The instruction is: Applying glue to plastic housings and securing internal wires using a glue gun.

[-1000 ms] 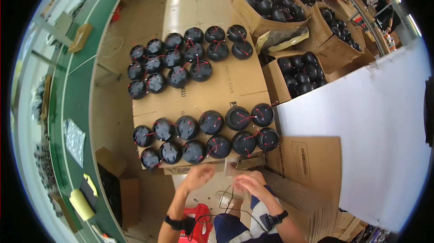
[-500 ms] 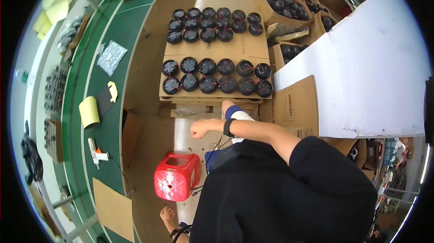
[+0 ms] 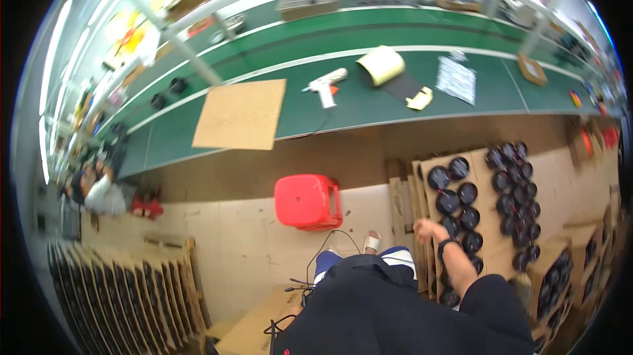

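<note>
My right hand (image 3: 430,230), with a dark band at the wrist, hangs beside a low stack of cardboard sheets (image 3: 483,187) on a pallet. Its fingers look loosely curled, and nothing shows in them. Glossy black round parts (image 3: 467,193), some with red wires, stand there in rows close to the hand. My left hand is out of sight. A red plastic stool (image 3: 300,200) stands on the floor in front of me, apart from my hands.
Ahead runs a long green workbench (image 3: 369,107) with a white glue gun (image 3: 326,86), a cardboard sheet (image 3: 241,114), a yellow roll (image 3: 382,64) and a plastic bag (image 3: 456,79). Stacked cardboard layers (image 3: 125,295) stand lower left. Another person (image 3: 104,193) is far left.
My view has swung left, from the pallet toward the workbench. The pallet now lies to my right and the stool ahead. My left hand has left the view.
</note>
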A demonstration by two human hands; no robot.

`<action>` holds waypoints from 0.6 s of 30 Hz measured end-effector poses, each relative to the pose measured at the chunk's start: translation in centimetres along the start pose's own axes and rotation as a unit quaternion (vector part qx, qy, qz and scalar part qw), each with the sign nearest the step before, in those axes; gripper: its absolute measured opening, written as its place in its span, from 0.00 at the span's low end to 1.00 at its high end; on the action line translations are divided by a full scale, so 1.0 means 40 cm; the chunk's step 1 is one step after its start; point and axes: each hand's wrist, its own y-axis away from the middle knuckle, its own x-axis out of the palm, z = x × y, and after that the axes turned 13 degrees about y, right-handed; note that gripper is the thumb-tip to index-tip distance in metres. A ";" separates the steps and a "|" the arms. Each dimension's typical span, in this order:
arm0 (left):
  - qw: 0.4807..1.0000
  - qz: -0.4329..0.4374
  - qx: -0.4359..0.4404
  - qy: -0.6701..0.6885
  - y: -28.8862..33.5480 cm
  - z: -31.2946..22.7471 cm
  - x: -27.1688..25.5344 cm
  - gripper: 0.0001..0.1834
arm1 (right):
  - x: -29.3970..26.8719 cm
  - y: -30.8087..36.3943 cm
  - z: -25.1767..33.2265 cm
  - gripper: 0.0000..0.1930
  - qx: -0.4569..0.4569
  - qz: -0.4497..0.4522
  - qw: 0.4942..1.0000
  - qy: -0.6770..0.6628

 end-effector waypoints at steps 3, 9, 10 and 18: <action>0.995 -0.050 -0.021 0.078 0.129 0.067 0.076 0.12 | 0.159 -0.053 0.058 0.26 0.078 0.196 0.977 -0.041; 0.978 -0.105 -0.009 0.178 0.166 0.085 0.115 0.12 | 0.278 -0.134 0.315 0.22 0.037 0.222 0.973 0.045; 0.976 -0.108 -0.006 0.189 0.161 0.099 0.109 0.12 | 0.260 -0.155 0.351 0.21 0.028 0.225 0.969 0.101; 0.970 -0.055 0.061 0.229 -0.081 0.074 -0.191 0.12 | 0.199 -0.313 0.537 0.15 -0.033 -0.051 0.988 -0.145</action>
